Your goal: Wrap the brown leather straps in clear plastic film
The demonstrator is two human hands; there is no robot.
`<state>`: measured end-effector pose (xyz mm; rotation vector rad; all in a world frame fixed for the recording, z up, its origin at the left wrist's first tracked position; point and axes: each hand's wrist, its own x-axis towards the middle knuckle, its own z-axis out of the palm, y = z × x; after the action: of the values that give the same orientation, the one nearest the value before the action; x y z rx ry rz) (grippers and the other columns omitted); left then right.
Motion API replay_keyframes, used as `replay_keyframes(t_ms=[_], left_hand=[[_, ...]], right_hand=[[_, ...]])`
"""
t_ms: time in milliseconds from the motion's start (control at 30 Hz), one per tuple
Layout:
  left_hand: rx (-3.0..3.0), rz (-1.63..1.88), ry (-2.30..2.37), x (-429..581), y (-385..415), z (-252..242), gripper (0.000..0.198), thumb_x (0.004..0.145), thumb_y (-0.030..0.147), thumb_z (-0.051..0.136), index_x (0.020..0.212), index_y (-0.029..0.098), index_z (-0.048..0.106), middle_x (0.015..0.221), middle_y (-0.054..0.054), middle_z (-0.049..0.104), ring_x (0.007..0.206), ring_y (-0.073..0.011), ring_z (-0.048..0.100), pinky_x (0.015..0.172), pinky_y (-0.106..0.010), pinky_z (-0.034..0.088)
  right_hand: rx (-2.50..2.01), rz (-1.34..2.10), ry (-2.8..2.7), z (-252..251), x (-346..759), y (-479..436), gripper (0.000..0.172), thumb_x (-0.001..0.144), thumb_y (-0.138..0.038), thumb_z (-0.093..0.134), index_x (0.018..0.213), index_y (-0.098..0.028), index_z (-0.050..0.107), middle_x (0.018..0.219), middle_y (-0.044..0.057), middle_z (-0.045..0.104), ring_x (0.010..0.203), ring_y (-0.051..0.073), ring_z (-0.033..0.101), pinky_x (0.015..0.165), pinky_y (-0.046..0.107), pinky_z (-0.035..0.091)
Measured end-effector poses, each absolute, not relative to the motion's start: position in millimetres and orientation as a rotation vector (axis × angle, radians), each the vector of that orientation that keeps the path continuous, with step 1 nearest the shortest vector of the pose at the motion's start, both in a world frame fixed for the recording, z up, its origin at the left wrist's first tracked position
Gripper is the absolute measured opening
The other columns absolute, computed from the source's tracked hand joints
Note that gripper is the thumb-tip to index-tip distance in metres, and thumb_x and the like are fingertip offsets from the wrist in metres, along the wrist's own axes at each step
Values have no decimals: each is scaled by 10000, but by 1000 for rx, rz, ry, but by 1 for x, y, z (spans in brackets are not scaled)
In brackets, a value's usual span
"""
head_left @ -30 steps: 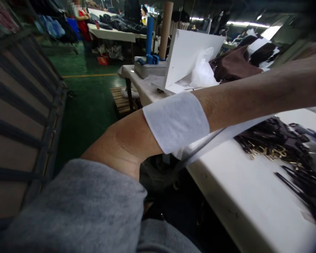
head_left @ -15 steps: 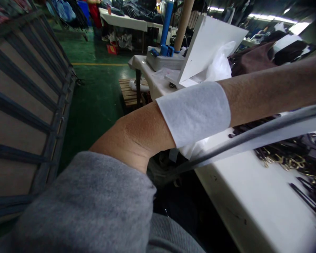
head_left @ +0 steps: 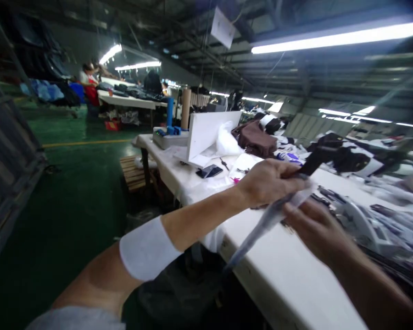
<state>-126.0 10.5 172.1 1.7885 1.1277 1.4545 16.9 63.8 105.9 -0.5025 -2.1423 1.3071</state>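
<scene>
While suspended above the near side of a white counter (head_left: 285,270), at both hands: a pale grey strip (head_left: 256,233), with a dark strap (head_left: 314,162) jutting up from the same spot. Grip of the left hand (head_left: 266,183) closed, thumb and fingers clamped about the dark strap. Grip of the right hand (head_left: 316,222) just below, fingertips at the strip; with motion blur, impossible to tell whether pinching or merely touching. Dangling toward the counter's near edge: the strip's lower end, probably liable to snag there through a sideways pull. Also judged possible: slipping of strip against strap, caused by uneven tension between hands. Farther back on the counter: a phone (head_left: 209,171) near a white board (head_left: 211,133).
</scene>
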Motion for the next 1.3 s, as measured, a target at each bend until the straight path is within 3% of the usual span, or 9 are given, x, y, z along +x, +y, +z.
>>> replay_keyframes(t_ms=[133, 267, 567, 767, 900, 1000, 1100, 1200, 1300], left_hand=[[1752, 1455, 987, -138, -14, 176, 166, 749, 268, 592, 808, 135, 671, 864, -44, 596, 835, -153, 543, 701, -237, 424], [1434, 1395, 834, -152, -33, 191, 411, 779, 438, 478, 1053, 167, 620, 1122, -99, 579, 1030, -242, 515, 759, -312, 444], [1079, 893, 1302, -156, -26, 187, 879, 636, 850, 240, 837, 95, 643, 835, -137, 651, 668, -228, 608, 522, -330, 474], [1169, 420, 1282, -150, -25, 196, 645, 655, 746, 476, 866, 165, 659, 797, -87, 682, 550, -196, 616, 438, -283, 453], [1246, 87, 1134, -129, -37, 189, 376, 770, 499, 562, 726, 149, 691, 457, -3, 534, 294, -73, 374, 300, -185, 226], [1166, 549, 1005, -107, -52, 187, 372, 830, 436, 512, 726, 125, 686, 379, 50, 382, 283, -39, 267, 293, -173, 161], [1153, 1187, 829, -89, -56, 197, 329, 845, 420, 505, 871, 142, 680, 498, 23, 532, 363, -39, 425, 368, -147, 326], [1366, 1643, 841, -82, -39, 204, 259, 877, 344, 482, 1044, 221, 637, 966, -41, 674, 813, -133, 641, 768, -246, 502], [1844, 1777, 1186, -92, -7, 192, 280, 893, 286, 455, 1138, 255, 587, 1202, -45, 586, 1183, -199, 480, 1052, -384, 321]], right_hand=[[-502, 1291, -2024, 92, 26, 58, 316, 891, -429, 459, 979, -157, 593, 639, 12, 595, 519, 132, 558, 480, 243, 439], [-547, 921, -2195, 92, 43, 62, 279, 886, -400, 463, 887, -160, 606, 602, -11, 524, 477, 96, 462, 464, 219, 353], [-291, 2020, -2263, 95, 66, 66, 393, 851, -494, 503, 837, -109, 582, 461, -81, 329, 402, 43, 246, 379, 186, 161], [-196, 2059, -2358, 97, 72, 66, 387, 849, -478, 513, 831, -102, 603, 484, -65, 381, 416, 49, 293, 401, 186, 209], [-105, 2114, -2391, 113, 78, 77, 395, 768, -490, 614, 840, -102, 600, 525, -52, 434, 448, 58, 352, 428, 187, 260], [-129, 1820, -2259, 113, 72, 83, 431, 647, -446, 739, 904, -143, 573, 700, -19, 510, 615, 106, 458, 523, 197, 359], [-295, 1358, -2064, 85, 54, 70, 274, 805, -433, 577, 786, -160, 569, 718, 8, 524, 663, 141, 504, 609, 244, 430], [-431, 1165, -1887, 33, 37, 40, 342, 880, -440, 421, 743, -179, 594, 803, 57, 574, 731, 187, 554, 654, 280, 474], [-571, 1178, -1979, -14, 49, 15, 295, 836, -465, 474, 729, -244, 638, 674, 23, 611, 638, 197, 586, 582, 253, 494]])
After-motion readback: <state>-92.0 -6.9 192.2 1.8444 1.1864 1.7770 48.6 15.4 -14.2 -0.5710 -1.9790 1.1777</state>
